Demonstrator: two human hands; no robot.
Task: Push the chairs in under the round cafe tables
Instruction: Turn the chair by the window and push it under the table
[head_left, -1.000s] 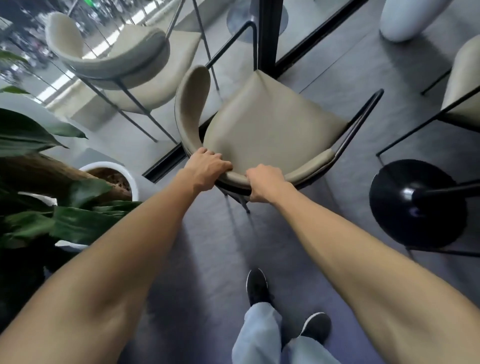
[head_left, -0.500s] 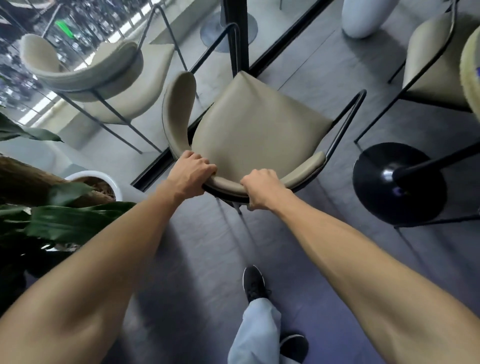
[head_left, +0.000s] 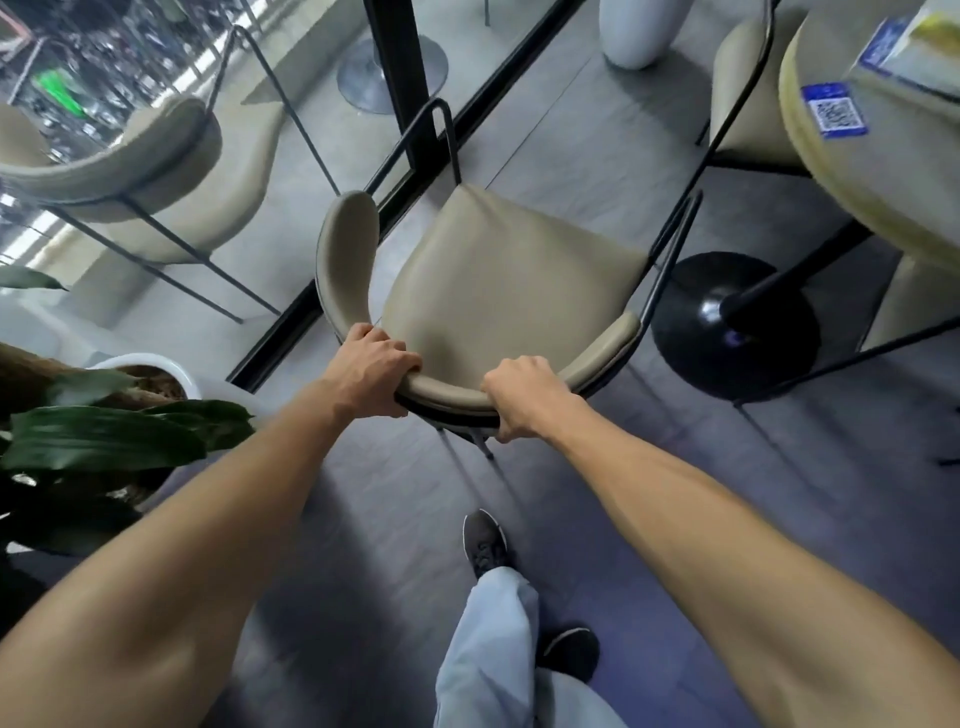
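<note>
So your left hand (head_left: 376, 371) is curled tight over the padded backrest (head_left: 447, 391) of the beige chair (head_left: 511, 291), fingers wrapped over the top edge and thumb tucked underneath. Your right hand (head_left: 524, 395) has the same closed grip on that backrest, just a bit further along the curve, so both fists sit side by side on the rim nearest you.

That chair's seat points away from you, and its thin black metal frame (head_left: 670, 249) runs up the far side of the seat. It isn't under anything yet: the round cafe table (head_left: 852, 171) is off to the chair's right, with only the chair's right corner close to the black disc base (head_left: 691, 343) of the table's post. On the tabletop's edge you've got a blue QR sticker (head_left: 834, 110).

Beyond the table from the chair there's a second beige chair (head_left: 743, 104), partly cut off. Left of your chair runs a glass wall with a black frame (head_left: 400, 78), and another matching chair (head_left: 156, 171) stands on the other side of it. Closer to you on the chair's left is a potted plant (head_left: 104, 441) in a white pot. Behind the chair, your dark sneaker (head_left: 483, 543) and pale trouser leg (head_left: 488, 649) are on the grey floor (head_left: 363, 545).
</note>
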